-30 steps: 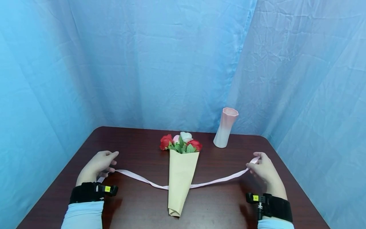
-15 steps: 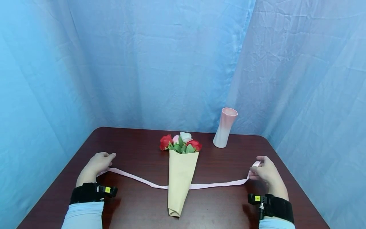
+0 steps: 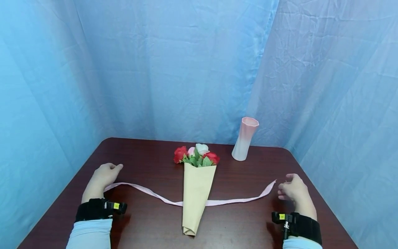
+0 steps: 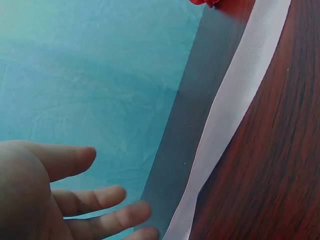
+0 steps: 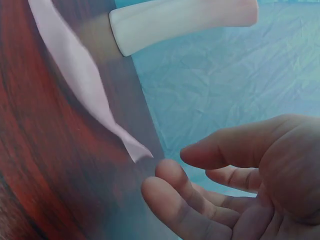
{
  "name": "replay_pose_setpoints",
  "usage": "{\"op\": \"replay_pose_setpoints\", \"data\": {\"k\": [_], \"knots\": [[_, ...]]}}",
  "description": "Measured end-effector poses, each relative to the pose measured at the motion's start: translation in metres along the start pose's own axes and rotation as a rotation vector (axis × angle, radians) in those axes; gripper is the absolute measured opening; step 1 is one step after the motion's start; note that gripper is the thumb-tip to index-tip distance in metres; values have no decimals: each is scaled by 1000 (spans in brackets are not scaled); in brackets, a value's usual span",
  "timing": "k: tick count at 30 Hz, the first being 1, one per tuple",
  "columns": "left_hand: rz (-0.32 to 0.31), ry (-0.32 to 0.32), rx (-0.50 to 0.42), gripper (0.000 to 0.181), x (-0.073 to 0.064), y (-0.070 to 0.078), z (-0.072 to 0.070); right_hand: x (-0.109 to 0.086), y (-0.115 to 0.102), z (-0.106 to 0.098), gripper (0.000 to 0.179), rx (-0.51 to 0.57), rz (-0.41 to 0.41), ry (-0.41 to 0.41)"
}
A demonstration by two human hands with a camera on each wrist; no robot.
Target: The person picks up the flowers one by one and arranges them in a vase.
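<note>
A pale pink ribbon [image 3: 230, 202] runs across the table under a bouquet [image 3: 199, 193] wrapped in cream paper, with red, white and pink roses at its top. At the ribbon's left end is my left hand [image 3: 104, 177]; in the left wrist view its thumb and fingers [image 4: 107, 220] are spread apart, with the ribbon [image 4: 225, 115] passing beside them, not gripped. My right hand [image 3: 293, 189] hovers just right of the ribbon's right end, which lies free. In the right wrist view its fingers [image 5: 165, 200] are loosely bent, and a gap separates them from the ribbon tip [image 5: 137, 152].
Behind the bouquet, to the right, a pink-and-white vase [image 3: 245, 140] stands near the back edge of the dark brown table [image 3: 149, 152]. Light blue curtains [image 3: 186, 69] hang around the table's far side and flanks.
My right hand has let go of the ribbon's end and moved slightly right and nearer. The left hand has drawn back a little to the left from the ribbon.
</note>
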State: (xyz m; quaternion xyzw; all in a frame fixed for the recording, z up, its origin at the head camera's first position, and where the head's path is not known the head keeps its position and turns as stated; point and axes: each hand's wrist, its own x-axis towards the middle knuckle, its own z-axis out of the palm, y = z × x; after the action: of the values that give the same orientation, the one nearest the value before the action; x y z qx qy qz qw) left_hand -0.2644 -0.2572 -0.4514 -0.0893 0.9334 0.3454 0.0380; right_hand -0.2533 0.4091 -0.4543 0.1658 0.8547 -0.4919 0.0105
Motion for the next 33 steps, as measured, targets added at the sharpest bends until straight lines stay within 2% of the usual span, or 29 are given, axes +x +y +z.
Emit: {"op": "replay_pose_setpoints", "data": {"k": [7, 14, 19, 22, 28, 33], "knots": [[-3, 121, -69, 69, -6, 7, -3, -3, -6, -3, 68, -38, -37, 51], [35, 225, -126, 69, -10, 20, -6, -11, -20, -5, 67, -85, -144, 109], [98, 280, -149, 67, -14, 32, -9, -19, -35, -4, 70, -123, -251, 150], [143, 297, -159, 65, -17, 40, -11, -24, -44, -3, 69, -111, -310, 155], [230, 292, -198, 62, -24, 57, -10, -31, -59, 4, 64, -54, -420, 108], [310, 245, -276, 60, -28, 70, -4, -36, -69, 13, 61, 2, -491, 46]]}}
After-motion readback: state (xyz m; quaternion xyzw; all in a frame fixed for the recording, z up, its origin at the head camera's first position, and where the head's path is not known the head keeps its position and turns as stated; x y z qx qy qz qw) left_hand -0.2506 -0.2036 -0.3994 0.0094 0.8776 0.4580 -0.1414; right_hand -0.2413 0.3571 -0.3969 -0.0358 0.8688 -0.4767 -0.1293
